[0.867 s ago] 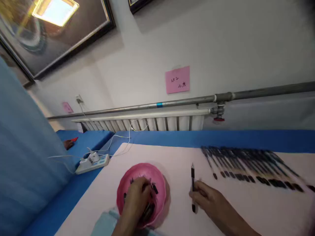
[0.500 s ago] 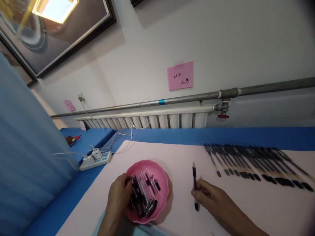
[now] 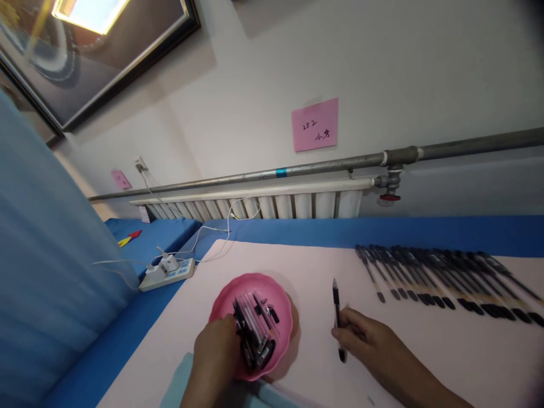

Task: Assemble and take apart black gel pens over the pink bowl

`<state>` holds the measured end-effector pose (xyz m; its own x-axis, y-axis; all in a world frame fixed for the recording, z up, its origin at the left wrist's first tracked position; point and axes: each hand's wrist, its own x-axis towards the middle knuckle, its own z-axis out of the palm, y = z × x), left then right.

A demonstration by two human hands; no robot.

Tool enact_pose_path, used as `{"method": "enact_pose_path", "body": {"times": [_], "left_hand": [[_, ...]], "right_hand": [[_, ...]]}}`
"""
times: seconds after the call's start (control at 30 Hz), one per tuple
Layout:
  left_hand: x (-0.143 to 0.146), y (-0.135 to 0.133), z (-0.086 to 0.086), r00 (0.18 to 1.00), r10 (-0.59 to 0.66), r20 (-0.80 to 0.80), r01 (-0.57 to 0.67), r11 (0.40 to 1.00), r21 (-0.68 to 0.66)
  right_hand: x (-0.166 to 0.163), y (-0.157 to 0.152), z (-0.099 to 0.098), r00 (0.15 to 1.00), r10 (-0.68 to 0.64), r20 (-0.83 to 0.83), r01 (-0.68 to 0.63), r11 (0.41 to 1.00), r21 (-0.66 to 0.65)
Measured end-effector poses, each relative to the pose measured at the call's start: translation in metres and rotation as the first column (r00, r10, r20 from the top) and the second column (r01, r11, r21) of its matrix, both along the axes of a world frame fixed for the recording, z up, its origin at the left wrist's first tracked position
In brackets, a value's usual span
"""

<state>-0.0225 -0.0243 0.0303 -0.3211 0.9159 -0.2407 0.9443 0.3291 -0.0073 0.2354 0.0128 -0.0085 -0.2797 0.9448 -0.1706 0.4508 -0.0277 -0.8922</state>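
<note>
Wall: behind the work, with a white radiator (image 3: 293,205) along its foot.
Table: blue top (image 3: 425,229), running beneath the whole layout.
Paper: pale pink sheet (image 3: 314,260) spread on the table.
Row of pens: dark, slim pens (image 3: 437,277) lying side by side on the right part of the paper, somewhat blurred; their rounded dark ends face the person.
Bowl: pink, wavy-rimmed (image 3: 283,300), left of centre on the paper, bearing a heap of clear and black parts.
Left hand: at the bowl's left side (image 3: 216,343), back turned to the camera; its fingertips are hidden, so neither its opening nor any hold can be told.
Right hand: closed in a light pinch (image 3: 359,334), thumb against fingers, around a single pen.
Step shown by both hands: apparently a holding and sorting stage, one pen kept steady while the left hand is among the parts.
Next move: lifting a part out would call for a narrow pinch, since the pieces lie tightly together.
Held pen: between bowl and row (image 3: 337,309), over the paper; contact with the sheet cannot be told.
Long axis of the pen: nearly straight away from the person, far end leaning slightly left.
Pen tip: at the far end, pointing toward the wall; the black end is nearest the person.
</note>
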Motion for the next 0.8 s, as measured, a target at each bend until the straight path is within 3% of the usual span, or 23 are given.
{"method": "enact_pose_path", "body": {"times": [0.23, 0.5, 0.6, 0.63, 0.67, 0.7, 0.73, 0.8], "left_hand": [[0.009, 0.003, -0.005, 0.999, -0.028, 0.021, 0.028, 1.000, 0.014], [-0.007, 0.008, -0.016, 0.994, -0.009, 0.109, 0.001, 0.997, 0.076], [-0.007, 0.008, -0.011, 0.968, 0.005, 0.253, -0.058, 0.978, 0.201], [-0.005, 0.008, -0.009, 0.911, -0.008, 0.411, -0.120, 0.952, 0.283], [-0.001, 0.008, -0.007, 0.791, -0.042, 0.610, -0.215, 0.915, 0.341], [0.004, 0.007, -0.005, 0.593, -0.092, 0.800, -0.328, 0.879, 0.345], [0.009, 0.007, -0.004, 0.346, -0.139, 0.928, -0.424, 0.859, 0.287], [0.020, 0.006, -0.004, -0.084, -0.148, 0.985, -0.494, 0.865, 0.088]], "right_hand": [[-0.002, -0.002, 0.006, 1.000, -0.008, -0.002, 0.008, 1.000, -0.006], [-0.002, -0.003, 0.004, 1.000, -0.018, 0.023, 0.018, 1.000, 0.008], [-0.003, -0.006, 0.004, 1.000, 0.020, 0.006, -0.020, 0.998, 0.060], [-0.004, -0.008, 0.005, 0.999, 0.052, -0.006, -0.051, 0.995, 0.088], [-0.005, -0.012, 0.006, 0.996, 0.092, -0.014, -0.090, 0.989, 0.117], [-0.007, -0.016, 0.008, 0.991, 0.137, -0.010, -0.134, 0.981, 0.139], [-0.010, -0.021, 0.009, 0.985, 0.170, 0.006, -0.169, 0.974, 0.153], [-0.014, -0.031, 0.010, 0.974, 0.218, 0.065, -0.225, 0.962, 0.155]]}}
